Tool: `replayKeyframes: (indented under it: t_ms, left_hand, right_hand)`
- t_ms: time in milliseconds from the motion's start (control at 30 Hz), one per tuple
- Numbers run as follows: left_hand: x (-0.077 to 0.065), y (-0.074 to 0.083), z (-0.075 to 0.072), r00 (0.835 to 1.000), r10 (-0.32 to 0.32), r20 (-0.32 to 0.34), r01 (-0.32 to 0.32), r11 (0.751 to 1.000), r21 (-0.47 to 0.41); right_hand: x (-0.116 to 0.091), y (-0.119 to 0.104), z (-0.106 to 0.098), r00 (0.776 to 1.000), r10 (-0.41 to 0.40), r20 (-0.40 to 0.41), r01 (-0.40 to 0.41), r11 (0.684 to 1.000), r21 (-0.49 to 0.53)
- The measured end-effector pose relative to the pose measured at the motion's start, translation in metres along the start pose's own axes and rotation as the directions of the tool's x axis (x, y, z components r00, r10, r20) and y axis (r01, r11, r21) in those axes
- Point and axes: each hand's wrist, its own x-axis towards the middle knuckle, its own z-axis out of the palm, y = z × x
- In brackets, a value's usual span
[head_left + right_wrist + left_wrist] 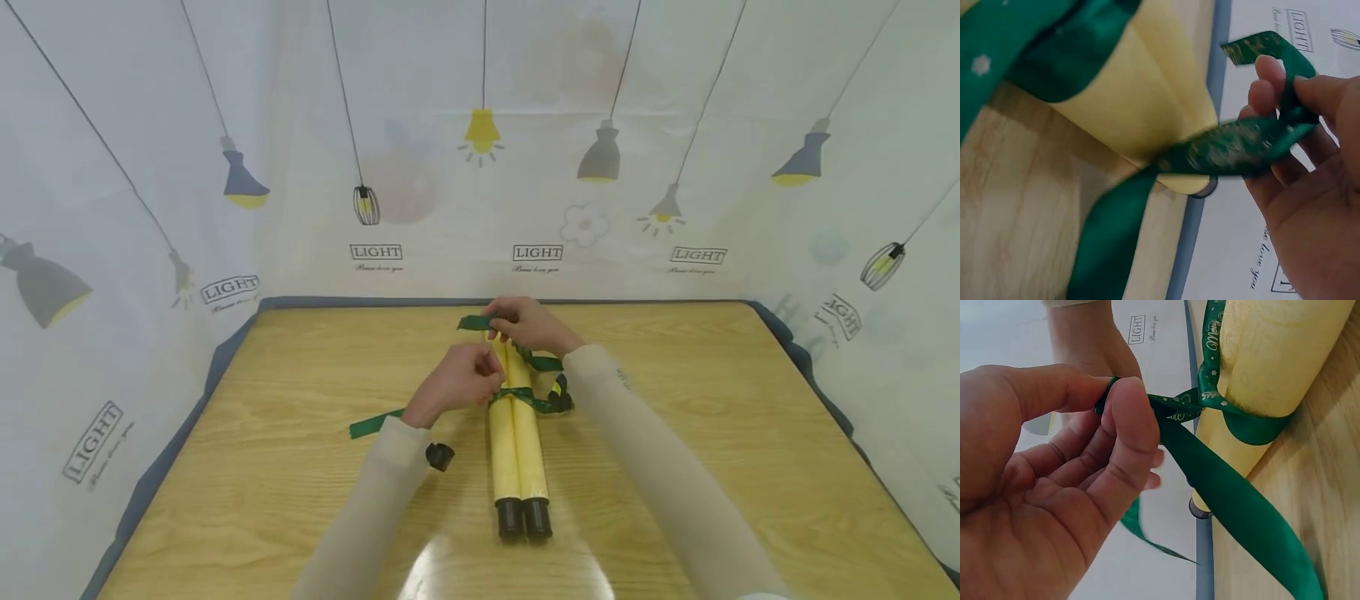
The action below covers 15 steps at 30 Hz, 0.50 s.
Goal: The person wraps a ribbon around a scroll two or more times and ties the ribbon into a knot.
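Note:
Two pale yellow rolls (517, 454) with black end caps (523, 518) lie side by side, pointing away from me. Green ribbon (1254, 428) printed with "Merry" and snowflakes wraps around them. My left hand (457, 379), left of the rolls, pinches a part of the ribbon between thumb and index finger. Farther back, over the rolls' far end, my right hand (532, 323) pinches another length of ribbon (1222, 149), whose cut end sticks out past the fingers. A loose ribbon tail (367, 425) reaches left past my left wrist. The far roll ends are partly hidden by my hands.
The rolls rest on a wood-grain table (285, 500) edged in blue-grey (217, 375). White sheeting (435, 75) with printed lamps stands behind and along both sides. Small black objects (440, 456) show beside each wrist.

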Motion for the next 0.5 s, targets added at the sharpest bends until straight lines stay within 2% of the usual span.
replayKeyframes:
  t_ms: [200,500]
  left_hand:
    - [-0.004,-0.002,-0.004,1.0,0.003,0.014,-0.003,0.998,-0.056]
    - [-0.008,-0.004,-0.01,1.0,0.007,0.015,-0.006,0.998,-0.065]
  right_hand:
    - [0.003,0.004,0.008,0.999,0.007,-0.034,-0.012,0.987,-0.158]
    - [-0.008,0.01,-0.003,0.998,-0.022,-0.054,0.012,0.986,-0.169]
